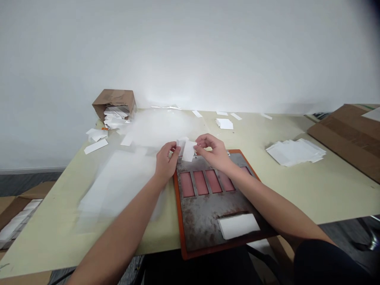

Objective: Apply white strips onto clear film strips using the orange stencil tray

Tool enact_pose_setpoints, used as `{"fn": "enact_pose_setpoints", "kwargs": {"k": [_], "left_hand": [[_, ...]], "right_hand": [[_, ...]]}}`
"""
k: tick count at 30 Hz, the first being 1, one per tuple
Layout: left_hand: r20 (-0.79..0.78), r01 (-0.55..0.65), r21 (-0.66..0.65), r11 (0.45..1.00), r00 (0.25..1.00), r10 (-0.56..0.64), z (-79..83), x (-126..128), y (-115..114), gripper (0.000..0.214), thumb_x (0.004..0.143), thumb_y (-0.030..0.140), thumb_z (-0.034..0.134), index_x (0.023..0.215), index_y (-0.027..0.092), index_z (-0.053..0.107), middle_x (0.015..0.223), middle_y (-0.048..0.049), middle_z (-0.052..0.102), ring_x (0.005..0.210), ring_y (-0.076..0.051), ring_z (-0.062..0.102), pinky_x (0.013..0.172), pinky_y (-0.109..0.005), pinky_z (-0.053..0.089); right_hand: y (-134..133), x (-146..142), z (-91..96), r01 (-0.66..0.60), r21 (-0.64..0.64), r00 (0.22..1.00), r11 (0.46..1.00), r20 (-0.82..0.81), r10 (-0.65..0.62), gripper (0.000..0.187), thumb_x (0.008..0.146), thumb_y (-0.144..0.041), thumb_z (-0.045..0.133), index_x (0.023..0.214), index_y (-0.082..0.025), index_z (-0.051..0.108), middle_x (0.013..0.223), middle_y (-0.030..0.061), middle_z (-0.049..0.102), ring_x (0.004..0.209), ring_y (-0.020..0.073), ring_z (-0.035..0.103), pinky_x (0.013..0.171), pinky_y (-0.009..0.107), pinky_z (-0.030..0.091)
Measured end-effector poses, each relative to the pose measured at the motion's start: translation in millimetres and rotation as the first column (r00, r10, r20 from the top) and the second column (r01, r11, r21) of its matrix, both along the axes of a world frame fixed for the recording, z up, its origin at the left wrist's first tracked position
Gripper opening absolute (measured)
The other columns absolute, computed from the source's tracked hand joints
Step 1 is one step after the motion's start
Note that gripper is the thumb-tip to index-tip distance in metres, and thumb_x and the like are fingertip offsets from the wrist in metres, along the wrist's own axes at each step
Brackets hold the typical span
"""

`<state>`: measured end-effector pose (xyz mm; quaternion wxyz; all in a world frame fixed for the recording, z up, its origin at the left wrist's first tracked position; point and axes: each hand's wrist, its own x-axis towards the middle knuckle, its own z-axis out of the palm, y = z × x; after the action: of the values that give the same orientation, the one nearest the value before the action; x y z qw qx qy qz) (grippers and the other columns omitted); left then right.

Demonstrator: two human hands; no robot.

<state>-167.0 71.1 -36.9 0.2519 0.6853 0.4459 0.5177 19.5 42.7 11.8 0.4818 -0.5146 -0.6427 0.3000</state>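
Pinching two white paper slips

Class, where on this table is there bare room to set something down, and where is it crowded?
Bare tabletop lies between the metal plate and the paper stack. It is crowded around the cardboard box and spilled paper slips.

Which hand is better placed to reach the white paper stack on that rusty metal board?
Probably the right hand: its forearm lies over the rusty metal board, nearer the white paper stack than the left hand.
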Motion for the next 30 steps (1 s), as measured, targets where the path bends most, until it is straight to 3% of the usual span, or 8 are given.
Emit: {"fn": "enact_pose_setpoints", "kwargs": {"k": [4,7,10,15,30], "left_hand": [[0.016,-0.021,-0.021,1.0,1.0,0.021,2.3,0.6,-0.8,0.017,0.09,0.035,0.053,0.093,0.02,0.061,0.088,-0.0023,0.068,0.082,-0.017,0.062,0.079,-0.03,0.048],[0.027,-0.031,-0.038,0.999,0.999,0.032,3.3,0.9,-0.8,0.017,0.09,0.035,0.053,0.092,0.02,0.061,0.088,-0.0023,0.068,0.082,-0.017,0.062,0.08,-0.031,0.048],[0.034,-0.035,-0.05,0.998,0.999,0.037,2.6,1.3,0.0,0.019,0.09,0.037,0.053,0.093,0.02,0.061,0.09,-0.0025,0.068,0.084,-0.017,0.062,0.082,-0.031,0.048],[0.035,-0.029,-0.059,0.998,0.999,0.031,1.4,2.0,0.5,0.019,0.09,0.037,0.054,0.093,0.02,0.061,0.09,-0.0025,0.068,0.084,-0.017,0.062,0.082,-0.031,0.047],[0.046,-0.017,-0.055,0.998,0.999,0.019,1.7,2.1,0.2,0.017,0.09,0.035,0.055,0.094,0.02,0.061,0.091,-0.0019,0.068,0.085,-0.016,0.061,0.082,-0.03,0.047]], "right_hand": [[-14.7,-0.5,7.2,-0.117,-0.26,0.98,0.958,-0.189,0.068,0.029,0.07,-0.04,0.072,0.088,-0.021,0.061,0.076,-0.0013,0.06,0.055,0.0076,0.044,0.048,0.022,0.033],[-24.6,-4.5,3.3,-0.234,-0.482,0.959,0.844,-0.259,0.118,0.03,0.066,-0.038,0.075,0.086,-0.02,0.062,0.073,-0.0019,0.061,0.052,0.0061,0.039,0.042,0.02,0.025],[-30.3,-8.5,-2.1,-0.262,-0.583,0.96,0.769,-0.238,0.147,0.026,0.064,-0.034,0.075,0.084,-0.021,0.063,0.07,-0.0035,0.059,0.052,0.006,0.038,0.041,0.018,0.021],[-32.7,-11.8,-4.3,-0.262,-0.626,0.963,0.735,-0.217,0.159,0.021,0.063,-0.029,0.073,0.08,-0.022,0.063,0.065,-0.0045,0.057,0.053,0.0071,0.04,0.041,0.019,0.02],[-32.5,-8.6,-9.0,-0.319,-0.63,0.941,0.708,-0.301,0.156,0.018,0.063,-0.026,0.073,0.076,-0.021,0.063,0.056,-0.007,0.048,0.048,0.0053,0.033,0.04,0.019,0.015]]}}
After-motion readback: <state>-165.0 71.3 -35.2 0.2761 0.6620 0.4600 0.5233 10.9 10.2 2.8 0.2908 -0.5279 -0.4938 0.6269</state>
